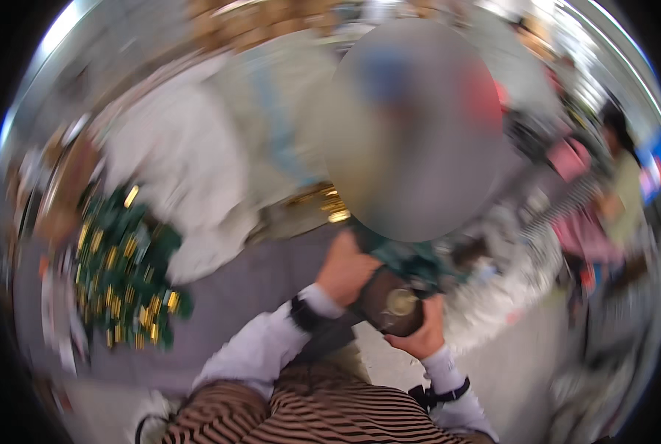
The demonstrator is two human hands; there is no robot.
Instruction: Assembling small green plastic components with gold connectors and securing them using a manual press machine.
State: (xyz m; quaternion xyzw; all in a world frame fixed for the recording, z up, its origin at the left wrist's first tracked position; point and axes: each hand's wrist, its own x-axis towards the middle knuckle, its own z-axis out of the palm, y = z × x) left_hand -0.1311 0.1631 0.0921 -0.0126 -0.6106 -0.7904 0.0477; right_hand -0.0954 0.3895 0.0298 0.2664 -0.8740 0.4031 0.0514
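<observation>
In front of my body, a dark brown object with rounded edges (382, 292) sits between my hands, with a pale round patch on its face. My left hand (345, 270) is closed at its left side, fingers curled. On the right side my right hand (425, 333) grips its lower edge, thumb toward the front. Dark green material (412, 259) lies just beyond it, touching or close to its far edge. Motion smears the object, so its exact kind is unclear. A blurred round patch hides what is farther ahead.
A pile of dark green pieces with shiny gold bits (134, 274) lies on the grey table (227, 314) at left. White sacks (175, 140) rest behind it. White plastic wrapping (508, 288) is at right. Another person (622, 192) is at far right.
</observation>
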